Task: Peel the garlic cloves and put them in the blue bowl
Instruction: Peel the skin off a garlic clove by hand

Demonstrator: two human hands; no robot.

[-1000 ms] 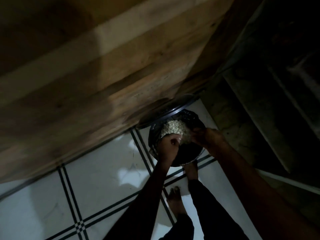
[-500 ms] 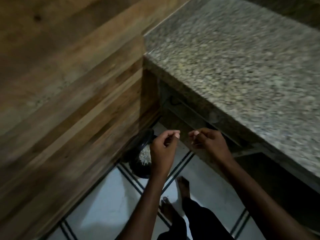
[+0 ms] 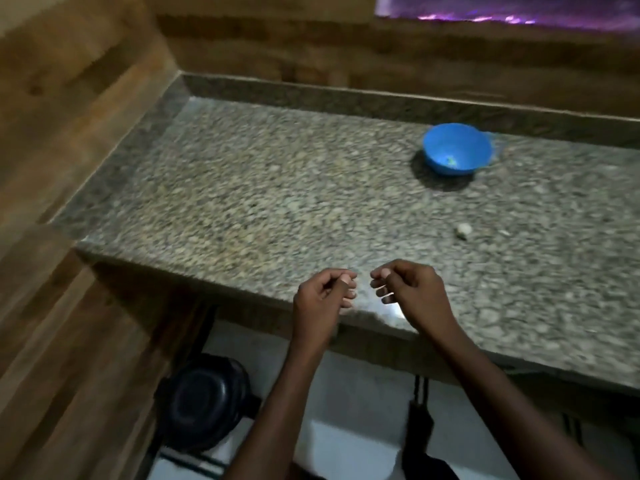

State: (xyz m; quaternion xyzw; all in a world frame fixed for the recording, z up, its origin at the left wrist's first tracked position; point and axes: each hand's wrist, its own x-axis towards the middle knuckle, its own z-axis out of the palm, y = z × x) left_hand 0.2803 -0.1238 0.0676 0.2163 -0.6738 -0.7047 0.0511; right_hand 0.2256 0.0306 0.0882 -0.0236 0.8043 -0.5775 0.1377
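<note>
Both hands have risen from the floor bin to the bench (image 3: pixel 277 188) edge. Left hand (image 3: pixel 320 299) and right hand (image 3: pixel 412 292) have curled fingers; any pinch is unclear. Blue bowl (image 3: pixel 457 148) sits far right.

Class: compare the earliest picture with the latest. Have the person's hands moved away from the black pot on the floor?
Yes. Both hands, left and right, rose from the black pot to the granite counter edge.

The counter (image 3: pixel 277 188) is speckled grey and beige granite. On it sits a bright blue bowl (image 3: pixel 457 148) with a small green spot inside, and a pale off-white clove (image 3: pixel 463 231). The walls (image 3: pixel 69 116) are brown wood grain. A black pot (image 3: pixel 204 400) stands on white floor tiles (image 3: pixel 349 441) with dark stripes.
</note>
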